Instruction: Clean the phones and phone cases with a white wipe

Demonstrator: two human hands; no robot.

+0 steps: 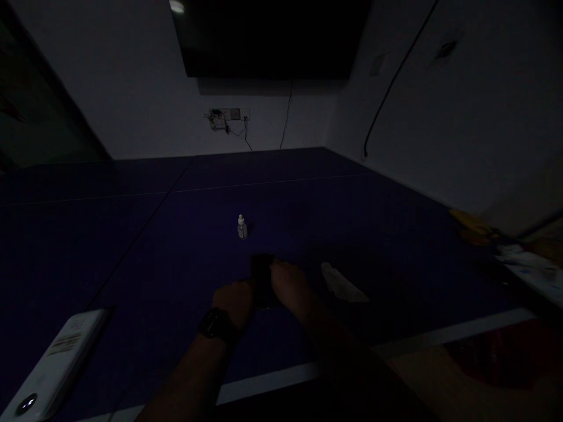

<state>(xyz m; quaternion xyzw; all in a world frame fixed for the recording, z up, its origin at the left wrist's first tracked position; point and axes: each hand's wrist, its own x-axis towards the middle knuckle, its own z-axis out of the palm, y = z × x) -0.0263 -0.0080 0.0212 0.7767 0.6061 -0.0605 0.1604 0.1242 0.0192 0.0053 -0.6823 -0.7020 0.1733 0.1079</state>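
Observation:
A dark, flat rectangular object that looks like a phone (263,282) is between my hands, just above or on the dark blue table; the dim light hides its details. My left hand (235,300), with a black watch on the wrist, is closed at its left edge. Over its right side, my right hand (290,284) is closed, its fingertips mostly hidden. A small clear bottle with a white cap (242,227) stands upright beyond my hands. To the right of my right hand lies a crumpled white cloth or tissue (343,285).
A long white device (61,357) lies on the blue table (176,234) at the near left. Yellow and white items (528,261) are heaped at the right edge. On the far wall are a dark screen (272,38) and sockets with cables (229,116).

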